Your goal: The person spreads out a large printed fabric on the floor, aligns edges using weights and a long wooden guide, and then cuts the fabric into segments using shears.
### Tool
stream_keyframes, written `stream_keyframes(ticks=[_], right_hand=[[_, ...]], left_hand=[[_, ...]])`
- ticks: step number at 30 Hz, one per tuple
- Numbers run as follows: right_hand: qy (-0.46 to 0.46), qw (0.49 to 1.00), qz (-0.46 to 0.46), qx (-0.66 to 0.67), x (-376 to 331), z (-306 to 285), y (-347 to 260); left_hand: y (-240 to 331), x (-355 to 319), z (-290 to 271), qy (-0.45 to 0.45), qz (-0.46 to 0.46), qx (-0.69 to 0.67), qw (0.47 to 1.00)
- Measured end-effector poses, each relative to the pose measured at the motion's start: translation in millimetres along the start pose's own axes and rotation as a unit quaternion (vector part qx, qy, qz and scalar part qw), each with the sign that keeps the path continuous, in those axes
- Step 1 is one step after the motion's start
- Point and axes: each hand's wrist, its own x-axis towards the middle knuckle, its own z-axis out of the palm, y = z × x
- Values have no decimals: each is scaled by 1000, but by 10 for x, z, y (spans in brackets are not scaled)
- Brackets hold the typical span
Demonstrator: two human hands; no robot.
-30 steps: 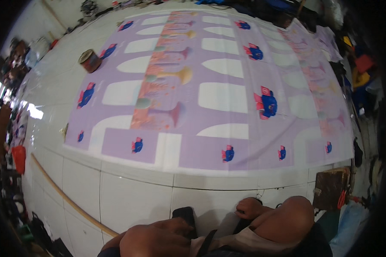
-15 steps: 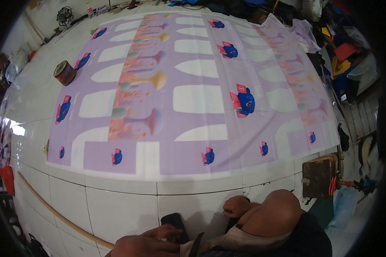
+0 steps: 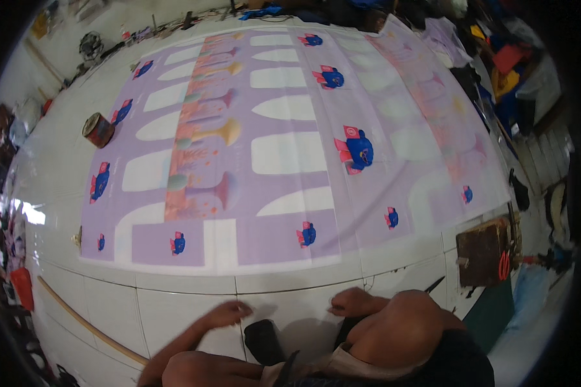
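Left hand (image 3: 224,315) flat on white tiled floor (image 3: 174,309), fingers spread, empty; right hand (image 3: 354,301) loosely curled, empty, likely bracing. Lilac printed fabric (image 3: 290,155) spread flat just above both, filling frame centre. Rust-coloured tin (image 3: 98,129) upper left, beside cloth edge.

Left hand (image 3: 224,314) and right hand (image 3: 354,300) rest empty, low.

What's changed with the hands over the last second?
Both hands have come forward onto the white tile floor: the left hand and right hand now rest there, empty, short of the purple printed cloth. The cloth and the tin lie as before.
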Motion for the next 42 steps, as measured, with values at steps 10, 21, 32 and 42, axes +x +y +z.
stream_keyframes(ticks=[10, 21, 32, 42], right_hand=[[175, 975, 138, 22, 512, -872, 226], [307, 795, 516, 92, -1262, -203, 562], [314, 619, 690, 206, -2120, 702, 539], [378, 541, 697, 281, -1933, 67, 513]], left_hand=[[1302, 218, -1464, 229, -1, 549, 804], [1485, 1200, 651, 305, 302, 299, 853], [1548, 1738, 1156, 275, 323, 408, 808], [1620, 1796, 1222, 269, 357, 445, 776]])
